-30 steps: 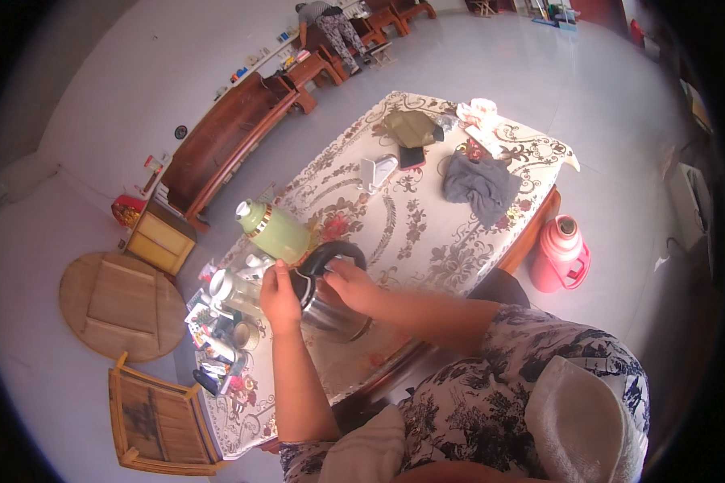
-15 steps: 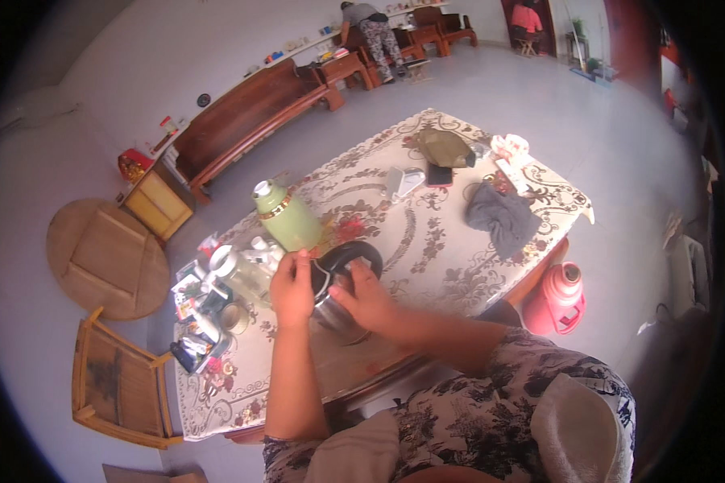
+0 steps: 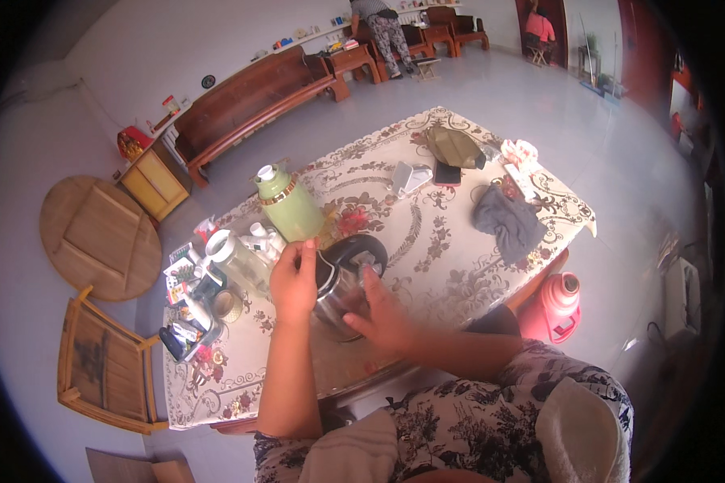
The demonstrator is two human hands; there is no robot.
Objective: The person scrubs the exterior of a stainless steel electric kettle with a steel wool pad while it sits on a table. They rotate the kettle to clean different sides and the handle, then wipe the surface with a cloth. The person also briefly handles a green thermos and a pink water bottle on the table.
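A steel electric kettle [image 3: 342,294] with a black lid and handle stands on the table [image 3: 451,266], which has a floral cloth. My left hand [image 3: 295,282] presses against the kettle's left side near the handle, fingers pointing up. On the kettle's right side rests my right hand [image 3: 383,318], palm against the steel body. Just behind the kettle stands a green thermos flask [image 3: 286,205] with a white cap.
Cups, jars and small items [image 3: 209,282] crowd the table's left end. A grey cloth [image 3: 507,225], a dark phone [image 3: 447,173] and an olive bag [image 3: 453,147] lie at the far end. A red thermos [image 3: 556,306] stands on the floor. A wooden bench [image 3: 250,101] lines the wall; a person [image 3: 383,28] stands far off.
The view has shifted and come closer. My right hand has slid from the kettle's lid down onto its right side. My left hand stays at the kettle's left side.
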